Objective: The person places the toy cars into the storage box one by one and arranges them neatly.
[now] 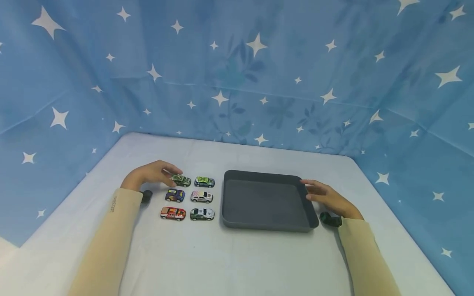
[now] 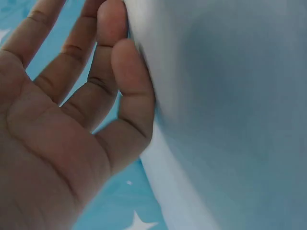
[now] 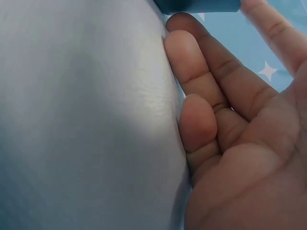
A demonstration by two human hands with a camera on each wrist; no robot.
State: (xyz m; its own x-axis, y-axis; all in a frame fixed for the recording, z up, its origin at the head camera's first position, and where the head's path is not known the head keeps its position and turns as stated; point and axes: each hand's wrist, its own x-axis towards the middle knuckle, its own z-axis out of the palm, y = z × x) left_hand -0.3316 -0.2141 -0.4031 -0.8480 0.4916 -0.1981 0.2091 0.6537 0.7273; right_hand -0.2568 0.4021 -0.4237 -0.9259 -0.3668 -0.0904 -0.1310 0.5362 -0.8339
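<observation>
My left hand [image 1: 153, 172] rests on the table beside a green camouflage toy car [image 1: 182, 181]. Its index finger reaches past the car's far side and the thumb lies at the near left end. In the left wrist view, the other fingers [image 2: 132, 72] bend loosely against the white cloth, with no car showing there. My right hand [image 1: 326, 197] is at the right side of a dark grey tray [image 1: 266, 226], its fingertips right at the rim. Loosely bent fingers [image 3: 199, 122] rest on the cloth in the right wrist view, below a corner of the tray.
Beside the camouflage car stand a yellow-green car [image 1: 205, 181], a dark blue car [image 1: 175, 195], a white car [image 1: 201, 197], a red car [image 1: 173, 213] and a green-and-white car [image 1: 202, 214], in two columns left of the tray. A blue starred curtain [image 1: 237, 82] hangs behind the white table [image 1: 229, 263].
</observation>
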